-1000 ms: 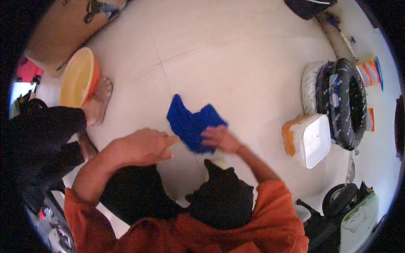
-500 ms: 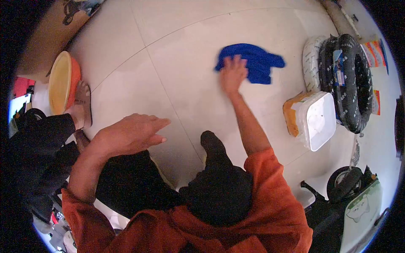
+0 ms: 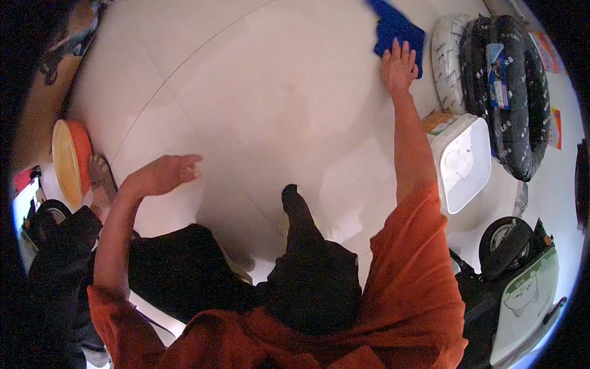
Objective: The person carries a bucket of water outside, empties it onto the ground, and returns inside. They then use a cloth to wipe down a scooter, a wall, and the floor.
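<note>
A crumpled blue cloth (image 3: pixel 399 31) lies on the pale tiled floor (image 3: pixel 295 98) at the upper right. My right hand (image 3: pixel 401 69) reaches far forward and lies flat on the near edge of this cloth, its fingers stretched out and slightly apart. My left hand (image 3: pixel 163 174) hangs in the air above the floor on the left side. Its fingers point to the right, loosely extended, and it holds nothing.
Right of my right arm stands a white plastic tub (image 3: pixel 455 163), beside black wrapped tyres (image 3: pixel 513 98) and a white wrapped one (image 3: pixel 448 64). At left are an orange basin (image 3: pixel 78 154) and another person's sandalled foot (image 3: pixel 101 175). A small wheel (image 3: pixel 505 246) sits at lower right.
My right hand has slid the blue cloth forward and to the right, toward the tyres. My left hand stays raised and appears farther left. The whole view has shifted somewhat.
</note>
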Demonstrator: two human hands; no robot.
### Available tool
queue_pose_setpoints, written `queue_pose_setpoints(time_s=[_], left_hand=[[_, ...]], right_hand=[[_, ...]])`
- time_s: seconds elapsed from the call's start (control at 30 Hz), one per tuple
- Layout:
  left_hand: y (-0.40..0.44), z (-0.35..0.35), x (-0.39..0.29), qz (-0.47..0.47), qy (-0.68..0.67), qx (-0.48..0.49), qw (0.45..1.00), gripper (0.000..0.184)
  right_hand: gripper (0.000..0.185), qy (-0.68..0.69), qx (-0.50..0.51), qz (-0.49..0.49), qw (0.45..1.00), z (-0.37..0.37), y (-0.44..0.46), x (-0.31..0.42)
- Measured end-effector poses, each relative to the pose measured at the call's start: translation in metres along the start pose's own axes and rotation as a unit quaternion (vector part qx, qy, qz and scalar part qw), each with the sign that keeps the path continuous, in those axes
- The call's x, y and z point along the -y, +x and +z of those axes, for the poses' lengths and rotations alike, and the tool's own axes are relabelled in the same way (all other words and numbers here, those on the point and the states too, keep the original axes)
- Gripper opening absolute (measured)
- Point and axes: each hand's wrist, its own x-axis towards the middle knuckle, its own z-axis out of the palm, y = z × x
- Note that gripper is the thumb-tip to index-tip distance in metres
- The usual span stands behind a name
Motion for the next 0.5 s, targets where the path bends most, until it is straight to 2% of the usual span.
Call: queue_pose_setpoints(time_s=[0.03, 0.1, 0.17, 0.23, 0.27, 0.3, 0.37, 0.43, 0.5], left_hand=[[0.008, -0.005, 0.006, -0.009, 0.012, -0.014, 1.000, 0.048], [0.025, -0.007, 0.029, -0.054, 0.021, -0.057, 0.997, 0.048], [0.033, -0.019, 0.042, -0.083, 0.021, -0.049, 0.995, 0.049], [0.033, -0.028, 0.048, -0.118, 0.195, -0.154, 0.962, 0.048], [0.023, -0.045, 0.030, -0.137, 0.207, -0.160, 0.955, 0.047], [0.013, -0.065, 0.016, -0.155, 0.227, -0.160, 0.948, 0.046], [-0.004, -0.090, 0.003, -0.098, 0.207, -0.202, 0.952, 0.043], [-0.022, -0.118, -0.018, -0.064, 0.176, -0.204, 0.961, 0.042], [-0.030, -0.136, -0.034, -0.058, 0.202, -0.222, 0.952, 0.041]], right_hand=[[0.046, -0.005, 0.004, 0.069, 0.998, 0.003, 0.007, 0.001], [0.049, -0.017, 0.034, 0.108, 0.993, 0.007, 0.011, 0.009], [0.050, -0.024, 0.053, 0.085, 0.995, -0.014, -0.012, 0.022], [0.054, -0.017, 0.081, 0.080, 0.993, -0.033, -0.047, 0.029], [0.059, -0.018, 0.153, 0.120, 0.981, -0.051, -0.079, 0.034], [0.061, -0.023, 0.171, 0.131, 0.976, -0.060, -0.092, 0.040], [0.062, -0.004, 0.183, 0.136, 0.974, -0.068, -0.097, 0.044], [0.063, -0.026, 0.245, 0.171, 0.954, -0.074, -0.089, 0.047], [0.068, 0.007, 0.306, 0.202, 0.930, -0.081, -0.077, 0.046]])
